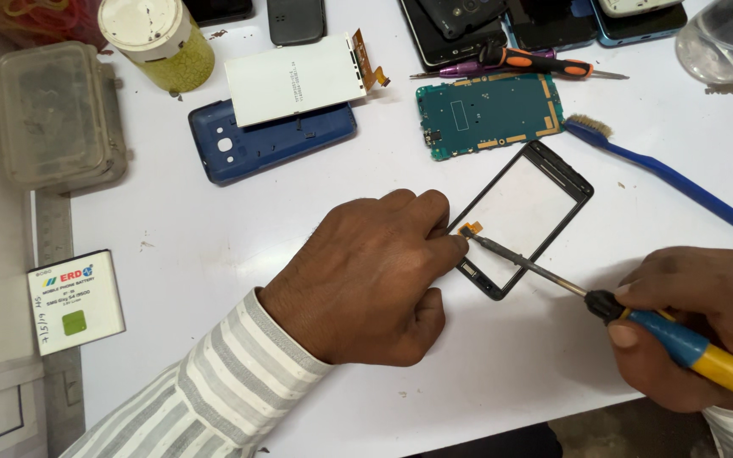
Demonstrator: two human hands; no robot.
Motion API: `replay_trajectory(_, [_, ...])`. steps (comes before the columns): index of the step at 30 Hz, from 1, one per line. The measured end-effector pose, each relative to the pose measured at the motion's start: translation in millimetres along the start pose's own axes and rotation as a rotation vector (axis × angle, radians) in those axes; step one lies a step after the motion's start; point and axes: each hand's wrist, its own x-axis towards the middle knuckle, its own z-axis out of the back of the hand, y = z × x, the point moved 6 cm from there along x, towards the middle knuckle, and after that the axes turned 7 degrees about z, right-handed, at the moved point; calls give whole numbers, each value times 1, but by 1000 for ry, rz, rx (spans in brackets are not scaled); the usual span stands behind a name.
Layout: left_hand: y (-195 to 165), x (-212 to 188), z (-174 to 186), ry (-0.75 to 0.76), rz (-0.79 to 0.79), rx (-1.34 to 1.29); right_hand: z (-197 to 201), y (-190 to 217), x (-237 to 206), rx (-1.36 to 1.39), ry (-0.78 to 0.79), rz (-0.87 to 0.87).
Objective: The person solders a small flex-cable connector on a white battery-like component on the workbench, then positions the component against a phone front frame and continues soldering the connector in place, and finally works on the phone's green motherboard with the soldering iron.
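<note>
Pinning touch panel (522, 219) with left hand (366, 276) — right hand (693, 326) holding soldering iron (638, 318).

Blue phone back cover (248, 148), green circuit board (485, 112), blue brush (663, 174), white battery (75, 301), lidded jar (159, 38)

Free room: bare table (239, 246) left & below touch panel frame (523, 216). Blocked above it: green circuit board (487, 113); right: blue brush (663, 174).

single head-worn view, looking steeply down onto white table (214, 254), close range, left hand (366, 271) near frame centre, right hand (689, 322) at lower right edge, table's far clutter cut off at top
</note>
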Motion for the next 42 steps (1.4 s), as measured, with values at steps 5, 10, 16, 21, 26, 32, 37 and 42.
replay_trajectory(5, [1, 0, 0, 3, 3, 4, -1, -4, -3, -31, 16, -13])
replay_trajectory(10, [1, -1, -1, -1, 0, 3, -1, -4, -3, -35, 19, -29])
replay_trajectory(16, [1, -2, 3, -27, -4, -16, -1, -2, -1, -27, 3, -23])
replay_trajectory(21, [1, -1, 1, 22, 27, -7, -1, 0, -1, -30, 22, 14])
replay_trajectory(26, [0, -1, 2, 36, 35, -4, -1, -1, -1, -36, 10, 18])
replay_trajectory(32, [1, 0, 2, 48, 39, 5, -1, -1, 0, -29, 21, 30])
replay_trajectory(37, [2, 1, 1, 39, 39, -10, -1, -1, -2, 11, 11, 16])
replay_trajectory(42, [2, -1, 1, 30, 36, -26, -2, -2, -2, -25, 20, 21])
